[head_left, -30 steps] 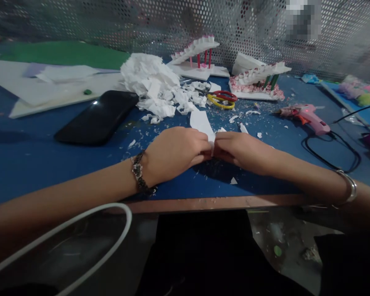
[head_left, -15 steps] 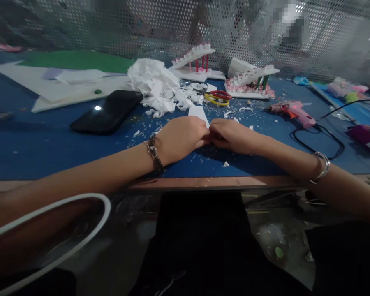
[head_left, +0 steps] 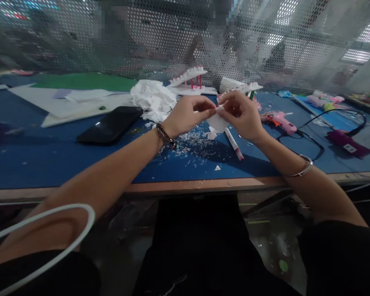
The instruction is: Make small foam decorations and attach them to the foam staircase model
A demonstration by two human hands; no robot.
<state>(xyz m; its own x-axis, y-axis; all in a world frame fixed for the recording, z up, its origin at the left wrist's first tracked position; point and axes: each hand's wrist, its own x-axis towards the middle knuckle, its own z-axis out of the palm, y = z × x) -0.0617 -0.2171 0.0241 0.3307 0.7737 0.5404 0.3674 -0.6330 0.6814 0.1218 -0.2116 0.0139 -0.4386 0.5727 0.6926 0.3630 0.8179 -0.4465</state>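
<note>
Two bare hands are brought together above the table, and one small piece of white paper (head_left: 217, 122) is pinched between them. Its upper edge is gripped by the thumb and fingers of the left hand (head_left: 189, 116) and by those of the right hand (head_left: 243, 117); how firmly cannot be told. Below the hands, a white marker pen (head_left: 233, 144) is seen lying among paper shreds (head_left: 191, 147). A crumpled paper heap (head_left: 152, 98) is set beyond the left hand, with a black phone-like slab (head_left: 111, 125) nearer the left wrist. A staircase model (head_left: 189, 75) is placed beyond both hands; a pink hot glue gun (head_left: 282, 121) is found to the right of the right hand.

The paper could be torn if the fingertips were pulled apart unevenly, or creased if pinched too hard. If dropped, it could be lost among the similar white scraps. The pen could be rolled away by a brush of the right hand, and the glue gun's cord (head_left: 314, 158) could be snagged by the right forearm.
</note>
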